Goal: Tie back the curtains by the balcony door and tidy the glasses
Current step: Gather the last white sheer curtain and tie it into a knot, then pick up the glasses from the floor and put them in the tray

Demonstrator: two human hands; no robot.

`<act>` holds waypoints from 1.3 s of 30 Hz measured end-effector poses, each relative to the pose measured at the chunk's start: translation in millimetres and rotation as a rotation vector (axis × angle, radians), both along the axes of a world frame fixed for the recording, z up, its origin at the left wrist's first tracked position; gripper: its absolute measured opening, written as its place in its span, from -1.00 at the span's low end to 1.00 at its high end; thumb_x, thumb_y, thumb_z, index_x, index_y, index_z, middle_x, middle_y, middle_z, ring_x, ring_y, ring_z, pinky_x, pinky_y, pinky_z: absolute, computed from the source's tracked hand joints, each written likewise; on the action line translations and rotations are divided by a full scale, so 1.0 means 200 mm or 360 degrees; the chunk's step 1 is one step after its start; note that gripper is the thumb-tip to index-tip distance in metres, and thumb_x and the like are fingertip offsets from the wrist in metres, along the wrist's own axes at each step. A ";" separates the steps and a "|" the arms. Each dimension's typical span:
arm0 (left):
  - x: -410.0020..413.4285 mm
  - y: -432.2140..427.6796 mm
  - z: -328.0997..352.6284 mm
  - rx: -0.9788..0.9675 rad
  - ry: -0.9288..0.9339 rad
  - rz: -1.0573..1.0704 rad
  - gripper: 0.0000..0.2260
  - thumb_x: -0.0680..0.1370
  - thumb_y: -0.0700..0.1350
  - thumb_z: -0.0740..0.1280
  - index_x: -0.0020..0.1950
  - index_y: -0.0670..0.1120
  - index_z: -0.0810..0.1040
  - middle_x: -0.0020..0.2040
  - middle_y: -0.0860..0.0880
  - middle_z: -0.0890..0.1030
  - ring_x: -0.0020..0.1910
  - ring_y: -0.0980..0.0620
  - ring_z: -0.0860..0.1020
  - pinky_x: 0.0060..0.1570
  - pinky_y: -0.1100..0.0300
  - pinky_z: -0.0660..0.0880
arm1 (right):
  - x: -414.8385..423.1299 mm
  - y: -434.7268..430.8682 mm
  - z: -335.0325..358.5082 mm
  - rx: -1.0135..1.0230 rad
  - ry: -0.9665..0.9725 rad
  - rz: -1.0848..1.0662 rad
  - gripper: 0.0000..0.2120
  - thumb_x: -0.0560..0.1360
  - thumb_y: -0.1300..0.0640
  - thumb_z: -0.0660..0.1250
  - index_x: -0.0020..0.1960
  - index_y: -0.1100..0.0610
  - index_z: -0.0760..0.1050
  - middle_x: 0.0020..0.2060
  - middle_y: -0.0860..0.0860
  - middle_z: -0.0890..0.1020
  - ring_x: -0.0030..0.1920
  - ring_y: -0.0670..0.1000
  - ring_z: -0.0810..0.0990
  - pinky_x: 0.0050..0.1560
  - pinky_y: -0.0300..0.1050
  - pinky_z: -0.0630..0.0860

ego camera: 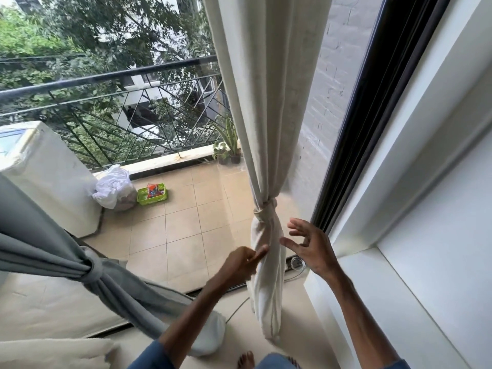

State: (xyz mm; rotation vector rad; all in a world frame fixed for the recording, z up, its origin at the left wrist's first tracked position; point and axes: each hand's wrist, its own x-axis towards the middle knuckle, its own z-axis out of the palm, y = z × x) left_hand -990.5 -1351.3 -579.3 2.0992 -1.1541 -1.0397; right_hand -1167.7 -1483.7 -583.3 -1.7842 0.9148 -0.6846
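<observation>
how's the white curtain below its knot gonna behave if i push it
Probably floppy: below the knot the white curtain hangs in soft, limp folds. It would likely swing aside rather than resist, since its lower end looks loose. The knot looks snug, so a light push should not undo it.

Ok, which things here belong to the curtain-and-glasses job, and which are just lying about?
Job: white curtain, grey curtain, glass.
Lying about: washer, white bag, green basket, plants.
</observation>
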 end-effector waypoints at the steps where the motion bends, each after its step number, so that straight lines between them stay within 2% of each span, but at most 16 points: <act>1: -0.04 0.01 -0.04 0.0088 0.0053 -0.0074 -0.38 0.52 0.37 0.17 -0.27 -0.17 0.61 -0.29 -0.10 0.68 -0.24 -0.14 0.69 -0.32 0.23 0.55 | -0.01 0.01 -0.03 0.0076 0.0005 -0.0035 -0.36 0.35 -0.09 0.58 0.34 0.11 0.53 0.11 -0.09 0.69 0.04 -0.20 0.68 0.05 -0.16 0.64; 3: -0.12 0.02 -0.09 0.0153 0.0133 -0.0200 -0.47 0.60 0.22 0.21 -0.15 -0.24 0.63 -0.16 -0.23 0.69 -0.20 -0.20 0.68 -0.36 0.22 0.52 | -0.02 0.04 -0.09 0.0242 -0.0003 -0.0110 -0.47 0.42 -0.05 0.53 0.31 0.16 0.55 0.04 -0.06 0.72 -0.02 -0.16 0.71 0.07 -0.15 0.63; 4: -0.15 0.01 -0.10 0.0149 0.0130 -0.0262 -0.51 0.62 0.17 0.21 -0.14 -0.24 0.62 -0.14 -0.24 0.68 -0.19 -0.20 0.67 -0.35 0.22 0.51 | -0.03 0.05 -0.11 0.0321 -0.0005 -0.0140 -0.53 0.47 0.01 0.51 0.30 0.18 0.55 0.01 -0.04 0.72 -0.04 -0.13 0.72 0.02 -0.18 0.63; 7: -0.24 -0.02 -0.12 0.0164 0.0039 -0.0442 -0.52 0.63 0.16 0.19 -0.12 -0.21 0.65 -0.16 -0.14 0.70 -0.25 -0.10 0.64 -0.24 0.22 0.50 | -0.06 0.08 -0.19 0.0547 0.0018 -0.0240 -0.67 0.52 0.16 0.47 0.26 0.23 0.57 -0.06 0.05 0.73 -0.15 -0.09 0.73 -0.25 -0.26 0.59; 9: -0.29 -0.05 -0.14 0.0126 -0.0141 -0.0532 -0.54 0.62 0.19 0.17 -0.08 -0.14 0.68 -0.20 -0.02 0.69 -0.26 0.02 0.61 -0.16 0.19 0.53 | -0.10 0.10 -0.24 0.0636 0.0063 -0.0339 -0.71 0.50 0.19 0.48 0.21 0.19 0.60 -0.09 0.05 0.74 -0.15 -0.08 0.74 -0.32 -0.18 0.61; 12: -0.36 -0.09 -0.19 0.0009 -0.0387 -0.0638 -0.61 0.59 0.16 0.19 -0.16 -0.10 0.62 -0.21 -0.06 0.67 -0.21 -0.08 0.61 -0.18 0.10 0.53 | -0.14 0.13 -0.29 0.0809 0.0022 -0.0498 -0.78 0.50 0.27 0.45 0.14 0.17 0.61 -0.14 0.07 0.75 -0.15 0.03 0.74 -0.26 -0.01 0.66; 15: -0.43 -0.16 -0.23 -0.0029 -0.0392 -0.0757 -0.75 0.57 0.08 0.20 0.02 -0.01 0.61 -0.06 -0.03 0.69 -0.08 -0.13 0.63 -0.12 0.05 0.55 | -0.18 0.16 -0.34 0.0863 -0.0020 -0.0596 -0.84 0.52 0.31 0.40 0.06 0.14 0.63 -0.14 0.08 0.75 -0.13 0.12 0.74 -0.18 0.04 0.67; 18: -0.49 -0.23 -0.30 0.0037 -0.0424 -0.0863 -0.72 0.53 0.09 0.15 0.15 0.11 0.53 0.05 0.07 0.67 0.00 -0.11 0.62 -0.10 -0.01 0.57 | -0.26 0.17 -0.42 0.0877 0.0030 -0.0667 -0.84 0.53 0.31 0.38 0.08 0.16 0.63 -0.16 0.03 0.76 -0.13 0.10 0.74 -0.17 0.00 0.66; 22: -0.57 -0.31 -0.42 0.0200 -0.0385 -0.0942 -0.71 0.49 0.04 0.16 0.05 0.02 0.61 0.06 -0.04 0.66 0.03 -0.15 0.61 -0.08 0.01 0.56 | -0.35 0.14 -0.52 0.0990 0.0058 -0.0802 -0.88 0.53 0.30 0.38 0.02 0.17 0.65 -0.19 0.04 0.75 -0.16 0.07 0.75 -0.14 0.05 0.68; 24: -0.58 -0.40 -0.49 0.0286 -0.0388 -0.0933 -0.68 0.47 0.08 0.15 0.05 0.01 0.60 0.07 -0.06 0.65 0.05 -0.15 0.61 -0.03 0.00 0.56 | -0.37 0.09 -0.59 0.1042 0.0052 -0.0820 -0.89 0.55 0.29 0.37 0.00 0.15 0.65 -0.19 0.04 0.76 -0.16 0.06 0.75 -0.15 0.02 0.67; 28: -0.59 -0.54 -0.65 0.0434 -0.0399 -0.0757 -0.62 0.48 0.15 0.13 0.13 -0.01 0.56 0.16 -0.06 0.59 0.18 -0.12 0.55 0.10 0.04 0.47 | -0.42 -0.05 -0.73 0.1157 0.0099 -0.0821 -0.87 0.57 0.31 0.33 0.00 0.19 0.65 -0.17 0.08 0.75 -0.20 0.05 0.74 -0.29 -0.16 0.61; 31: -0.59 -0.67 -0.78 0.0557 -0.0458 -0.0664 -0.63 0.51 0.12 0.12 0.11 -0.08 0.53 0.15 -0.09 0.58 0.17 -0.17 0.53 0.09 0.02 0.45 | -0.43 -0.17 -0.88 0.1263 0.0110 -0.0832 -0.86 0.56 0.36 0.32 0.02 0.28 0.65 -0.17 0.17 0.74 -0.26 0.07 0.69 -0.23 -0.04 0.62; 33: -0.59 -0.76 -0.90 0.0676 -0.0463 -0.0609 -0.58 0.46 0.14 0.08 0.12 -0.08 0.52 0.15 -0.10 0.58 0.18 -0.16 0.53 0.09 0.01 0.47 | -0.44 -0.25 -0.98 0.1302 0.0167 -0.0820 -0.87 0.55 0.35 0.33 0.02 0.29 0.65 -0.22 0.11 0.74 -0.30 0.03 0.69 -0.21 -0.01 0.63; 36: -0.59 -0.86 -1.06 0.0794 -0.0434 -0.0490 -0.69 0.49 0.09 0.18 0.10 -0.03 0.55 0.12 -0.07 0.58 0.15 -0.15 0.54 0.08 0.01 0.48 | -0.41 -0.36 -1.10 0.1368 0.0213 -0.0788 -0.88 0.56 0.28 0.34 -0.02 0.20 0.67 -0.27 -0.01 0.74 -0.31 -0.04 0.71 -0.32 -0.16 0.62; 39: -0.58 -0.96 -1.19 0.0842 -0.0362 -0.0352 -0.74 0.44 0.01 0.17 -0.03 -0.02 0.59 0.00 -0.07 0.63 0.05 -0.16 0.58 -0.05 0.03 0.52 | -0.34 -0.48 -1.21 0.1398 0.0259 -0.0717 -0.85 0.55 0.22 0.34 -0.12 0.08 0.67 -0.27 -0.02 0.75 -0.26 -0.01 0.74 -0.32 -0.15 0.59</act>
